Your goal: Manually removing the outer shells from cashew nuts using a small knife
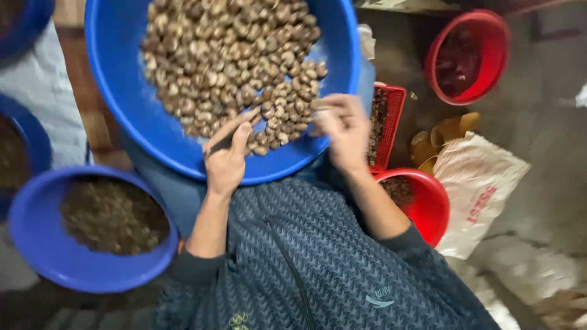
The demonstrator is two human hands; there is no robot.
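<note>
large blue basin (122,91) of brown nuts (226,55), just ahead of both hands; left hand (225,160) pinching a thin dark tool beside the heap; right hand (343,131) blurred, grip cannot be told; risk: basin tips off lap, nuts spill.

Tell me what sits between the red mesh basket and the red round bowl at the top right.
In the head view, bare dusty floor separates the red mesh basket from the red round bowl; yellowish curved pieces lie just below that stretch.
</note>
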